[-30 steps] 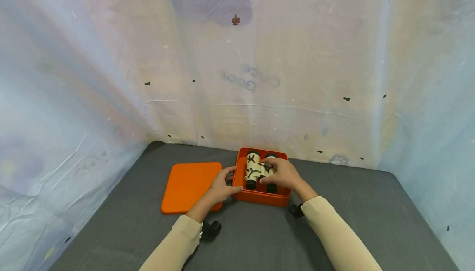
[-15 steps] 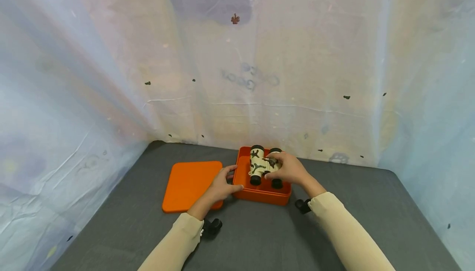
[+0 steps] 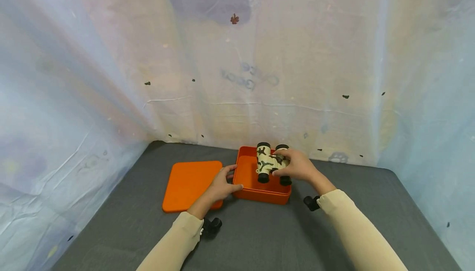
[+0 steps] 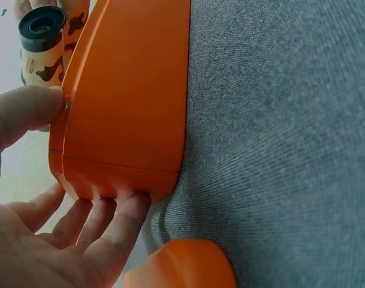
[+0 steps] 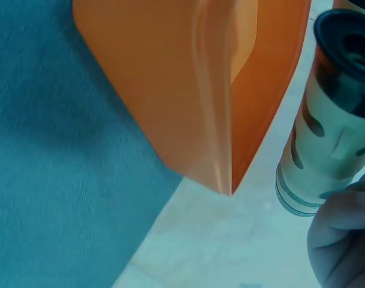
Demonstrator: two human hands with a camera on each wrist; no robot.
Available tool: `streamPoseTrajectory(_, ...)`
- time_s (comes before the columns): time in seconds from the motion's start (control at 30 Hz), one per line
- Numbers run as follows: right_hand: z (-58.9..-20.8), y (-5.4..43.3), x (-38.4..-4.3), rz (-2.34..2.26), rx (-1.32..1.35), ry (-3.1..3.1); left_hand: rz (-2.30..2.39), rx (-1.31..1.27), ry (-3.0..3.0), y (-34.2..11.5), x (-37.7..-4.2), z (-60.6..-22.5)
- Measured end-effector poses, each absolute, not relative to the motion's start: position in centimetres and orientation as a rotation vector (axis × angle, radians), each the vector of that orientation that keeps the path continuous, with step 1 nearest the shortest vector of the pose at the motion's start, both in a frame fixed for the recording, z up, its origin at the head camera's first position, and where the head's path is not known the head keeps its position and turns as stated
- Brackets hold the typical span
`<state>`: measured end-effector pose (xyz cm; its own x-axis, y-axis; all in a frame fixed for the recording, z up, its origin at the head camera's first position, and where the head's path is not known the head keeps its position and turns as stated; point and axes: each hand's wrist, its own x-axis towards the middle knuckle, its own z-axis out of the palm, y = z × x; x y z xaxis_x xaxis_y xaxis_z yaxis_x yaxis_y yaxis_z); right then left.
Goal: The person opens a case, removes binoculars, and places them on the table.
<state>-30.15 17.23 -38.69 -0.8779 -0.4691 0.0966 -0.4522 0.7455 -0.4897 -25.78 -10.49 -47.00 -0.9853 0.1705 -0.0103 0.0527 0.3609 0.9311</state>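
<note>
Camouflage-patterned binoculars [image 3: 264, 161] with black end rings are held up over the right part of an open orange box [image 3: 261, 197]. My right hand [image 3: 299, 167] grips them across the middle from the right. In the right wrist view the binoculars' barrel [image 5: 335, 144] appears beyond the box's rim, clear of its wall. My left hand [image 3: 221, 185] holds the box's near left corner. Its thumb [image 4: 29, 111] lies at the rim while the other fingers press the left side wall, as the left wrist view shows. The box's inside shows bare orange at left.
A flat orange lid [image 3: 189, 186] lies on the grey table cloth [image 3: 256, 238] left of the box, partly behind the left hand and wrist. A pale patterned curtain [image 3: 237, 77] rises right behind the table and along both sides. Black wrist cameras hang under both sleeves.
The right hand has lifted the binoculars from inside the box and carried them up and to the right. The left hand stays at the box corner; box and lid have hardly moved.
</note>
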Motion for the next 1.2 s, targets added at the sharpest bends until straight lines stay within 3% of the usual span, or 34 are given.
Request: streamPoseTrajectory(1.2, -37.9, 27.1, -28.6, -0.616, -0.623, 2.995, 1.674, 0.211, 2.504, -10.6, -25.9, -47.0)
